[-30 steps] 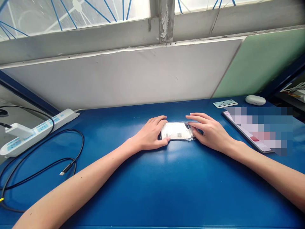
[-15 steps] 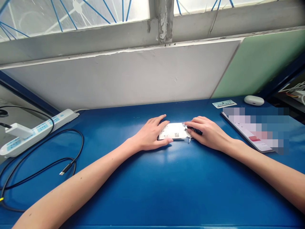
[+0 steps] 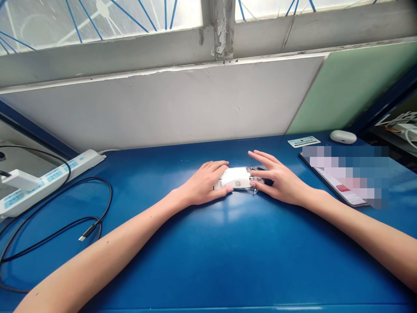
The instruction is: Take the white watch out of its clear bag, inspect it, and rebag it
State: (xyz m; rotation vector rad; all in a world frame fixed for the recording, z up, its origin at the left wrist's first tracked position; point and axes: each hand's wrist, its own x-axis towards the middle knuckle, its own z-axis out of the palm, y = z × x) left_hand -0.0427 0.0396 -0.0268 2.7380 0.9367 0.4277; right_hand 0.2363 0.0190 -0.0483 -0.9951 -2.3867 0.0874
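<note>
A small flat packet (image 3: 232,177) lies on the blue table, with a white label bearing a printed square code and shiny clear plastic at its right end. My left hand (image 3: 208,180) is closed around its left end, thumb along the near edge and fingers over the far side. At the right end, my right hand (image 3: 275,176) pinches the packet between the thumb and one finger. Its other fingers stretch away over the table. Something dark shows in the plastic beneath those fingers, too small to make out.
On the left stand a white power strip (image 3: 76,163) with a charger (image 3: 24,179) and a loose black cable (image 3: 110,191). To the right lie a tablet-like device (image 3: 342,188), partly blurred, a printed card (image 3: 304,142) and a white rounded case (image 3: 343,137). A wall closes the back.
My right hand has loosened from a tight grip on a dark piece, and its fingers have spread. My left hand stays on the packet. The view has shifted slightly.
</note>
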